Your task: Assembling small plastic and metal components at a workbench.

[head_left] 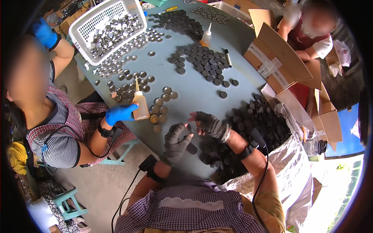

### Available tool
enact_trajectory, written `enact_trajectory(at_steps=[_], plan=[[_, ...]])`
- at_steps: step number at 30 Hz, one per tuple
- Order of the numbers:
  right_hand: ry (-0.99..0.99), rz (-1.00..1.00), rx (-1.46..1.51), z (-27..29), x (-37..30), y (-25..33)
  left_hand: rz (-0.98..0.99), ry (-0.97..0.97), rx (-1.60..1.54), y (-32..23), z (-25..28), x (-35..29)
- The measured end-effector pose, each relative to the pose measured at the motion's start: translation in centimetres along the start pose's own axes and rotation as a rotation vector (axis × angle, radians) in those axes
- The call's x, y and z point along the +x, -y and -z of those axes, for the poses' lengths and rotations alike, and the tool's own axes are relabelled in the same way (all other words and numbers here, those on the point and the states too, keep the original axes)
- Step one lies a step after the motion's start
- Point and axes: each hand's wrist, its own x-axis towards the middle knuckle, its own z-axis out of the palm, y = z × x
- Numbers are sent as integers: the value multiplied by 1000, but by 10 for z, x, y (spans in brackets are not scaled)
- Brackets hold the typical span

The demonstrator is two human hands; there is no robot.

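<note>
My left hand (177, 143), in a dark grey fingerless glove, is over the near edge of the table, its thumb and fingertips closed on a black disc (189, 130). Close to its right is my right hand (210, 125), gloved alike, with bare fingertips stretched toward the left hand and apart. I see nothing held in it. Below the left thumb a dark disc (191, 148) lies near the table edge. To the right of both hands spreads a heap of black discs (243, 123), partly hidden under my right forearm.
On my left a co-worker's blue-gloved hand (121, 113) holds a glue bottle (140, 105) beside shallow metal caps (158, 109). A white basket (74, 33) of metal caps stands far left. Black discs (202, 60), another bottle (206, 37) and a marker (228, 58) lie farther back. Cardboard boxes (279, 62) stand right, near another person.
</note>
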Motion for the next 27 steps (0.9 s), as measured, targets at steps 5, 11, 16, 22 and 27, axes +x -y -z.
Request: enact_trajectory(at_steps=[5, 11, 16, 22, 27], plan=[[73, -304, -296, 2, 3, 19, 23, -36, -3, 11, 5, 4], [100, 33, -183, -7, 28, -5, 49, -25, 6, 23, 9, 8], [-49, 164, -433, 0, 78, -18, 4, -135, 60, 29, 6, 15], [-299, 427, -1109, -3, 142, 13, 111, -2, 259, 12, 14, 3], [-386, 375, -1384, -11, 153, 16, 78, 21, 228, 22, 11, 2]])
